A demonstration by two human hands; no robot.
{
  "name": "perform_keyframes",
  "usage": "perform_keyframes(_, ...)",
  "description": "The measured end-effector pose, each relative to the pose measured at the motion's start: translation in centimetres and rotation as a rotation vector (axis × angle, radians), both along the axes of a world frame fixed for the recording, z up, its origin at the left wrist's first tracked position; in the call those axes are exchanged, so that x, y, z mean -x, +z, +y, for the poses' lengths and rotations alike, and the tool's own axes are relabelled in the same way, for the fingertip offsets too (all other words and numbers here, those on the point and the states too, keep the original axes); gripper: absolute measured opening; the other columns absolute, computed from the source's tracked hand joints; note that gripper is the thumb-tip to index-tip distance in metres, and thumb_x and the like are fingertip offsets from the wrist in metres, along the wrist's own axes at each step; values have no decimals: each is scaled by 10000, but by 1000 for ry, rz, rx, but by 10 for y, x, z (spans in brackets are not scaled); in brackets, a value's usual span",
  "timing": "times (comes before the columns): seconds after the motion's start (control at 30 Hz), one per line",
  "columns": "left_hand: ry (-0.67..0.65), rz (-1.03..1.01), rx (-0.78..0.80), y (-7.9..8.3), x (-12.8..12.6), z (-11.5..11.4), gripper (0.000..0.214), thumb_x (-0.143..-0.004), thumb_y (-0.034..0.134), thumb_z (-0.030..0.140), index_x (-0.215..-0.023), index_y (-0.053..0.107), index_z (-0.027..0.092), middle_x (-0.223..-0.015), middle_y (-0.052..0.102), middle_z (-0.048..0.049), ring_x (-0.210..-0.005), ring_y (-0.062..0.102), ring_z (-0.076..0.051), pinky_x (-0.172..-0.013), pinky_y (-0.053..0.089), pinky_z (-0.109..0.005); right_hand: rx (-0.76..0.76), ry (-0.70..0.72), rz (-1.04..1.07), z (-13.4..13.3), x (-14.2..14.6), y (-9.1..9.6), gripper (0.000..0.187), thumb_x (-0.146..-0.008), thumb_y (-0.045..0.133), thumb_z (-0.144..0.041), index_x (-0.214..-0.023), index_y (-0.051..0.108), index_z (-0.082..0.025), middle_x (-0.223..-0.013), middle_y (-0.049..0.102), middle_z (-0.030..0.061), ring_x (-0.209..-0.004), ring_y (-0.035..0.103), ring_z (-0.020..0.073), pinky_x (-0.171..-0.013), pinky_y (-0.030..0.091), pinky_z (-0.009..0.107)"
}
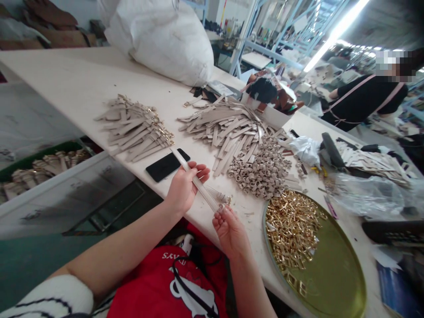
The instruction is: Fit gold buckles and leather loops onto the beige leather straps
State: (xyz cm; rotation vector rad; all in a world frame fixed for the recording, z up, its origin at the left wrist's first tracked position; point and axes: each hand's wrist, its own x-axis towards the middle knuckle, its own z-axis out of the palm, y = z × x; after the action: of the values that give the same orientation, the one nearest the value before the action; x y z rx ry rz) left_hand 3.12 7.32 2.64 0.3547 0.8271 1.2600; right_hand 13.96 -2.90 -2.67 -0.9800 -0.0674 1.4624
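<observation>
holding a pale strap [208,195] aslant above the front edge of the table [66,73], pinched partway along by the left hand [183,185] and, at the lower end, between thumb and fingertips of the right hand [232,229]; detail there too small to tell. best to hold the strap taut and untwisted with the left, leaving fine adjustment to the right fingertips. under the upper end, a dark phone [167,165]; beyond, small loops [260,172] beside loose straps [228,121]; to the right, a round tray [341,278] bearing gold hardware [291,229].
</observation>
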Motion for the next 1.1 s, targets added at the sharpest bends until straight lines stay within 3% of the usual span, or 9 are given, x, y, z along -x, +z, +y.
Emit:
perform_keyframes(0.13, 64, 33, -90, -6, 3, -6, 130, -761, 442, 89, -846, 429, 187, -783, 602, 10, -706, 619, -100, -773, 475, -295, -17, 39, 42, -8, 14, 9, 324, -648, 699, -182, -958, 605, -197, -717, 628, -23, -630, 579, 55, -625, 492, 154)
perform_keyframes(0.23, 35, 117, -159, -14, 4, -15, 107, -767, 456, 150, -859, 427, 196, -816, 595, 11, -756, 608, -109, -776, 466, -295, -26, 33, 32, -12, 19, 11, 299, -663, 687, -185, -951, 607, -188, -714, 629, -10, -642, 584, 66, -657, 498, 180)
perform_keyframes(0.33, -114, 380, -248, -23, 7, -26, 105, -768, 486, 234, -853, 496, 172, -809, 590, -5, -731, 570, -107, -693, 452, -236, -20, -24, 12, -13, 17, 8, 266, -651, 702, -196, -899, 606, -193, -738, 631, -13, -672, 594, 74, -685, 500, 200)
perform_keyframes(0.4, -284, 556, -283, -28, 11, -33, 171, -757, 517, 293, -832, 552, 143, -674, 559, 7, -606, 518, -94, -579, 418, -206, -20, -52, -7, -14, 15, 5, 260, -634, 719, -202, -864, 598, -199, -762, 634, -18, -680, 593, 71, -692, 496, 204)
perform_keyframes(0.53, -546, 554, -247, -29, 18, -41, 267, -725, 560, 324, -888, 560, 114, -515, 500, 43, -491, 479, -87, -505, 389, -203, -28, -48, -91, -16, 12, 0, 256, -638, 716, -247, -859, 594, -205, -683, 608, -46, -580, 540, 44, -567, 457, 147)
perform_keyframes(0.67, -480, 470, -204, -25, 20, -44, 297, -687, 606, 319, -900, 537, 124, -641, 575, 12, -558, 560, -102, -551, 438, -216, -36, -42, -165, -15, 8, -3, 313, -647, 691, -252, -941, 597, -203, -749, 639, -21, -522, 489, 37, -485, 414, 140)
perform_keyframes(0.83, -418, 437, -208, -23, 18, -49, 241, -706, 603, 296, -866, 504, 146, -669, 602, 15, -573, 589, -99, -596, 464, -218, 15, -137, -14, -10, 6, -5, 201, -591, 717, -186, -749, 593, -199, -805, 669, -6, -669, 596, 80, -662, 493, 207)
perform_keyframes(0.93, -390, 484, -235, -23, 14, -53, 205, -716, 586, 288, -841, 492, 155, -674, 599, 23, -607, 601, -106, -639, 475, -231, 0, -127, 18, -7, 9, -6, 168, -619, 711, -219, -730, 587, -198, -800, 668, -8, -745, 616, 105, -704, 495, 234)
perform_keyframes(1.1, -401, 587, -234, -29, 6, -58, 170, -733, 551, 283, -825, 464, 169, -695, 573, 33, -649, 605, -120, -664, 476, -247, -25, -104, -20, -3, 10, -11, 214, -649, 704, -281, -826, 601, -222, -748, 642, -37, -660, 587, 69, -560, 439, 162)
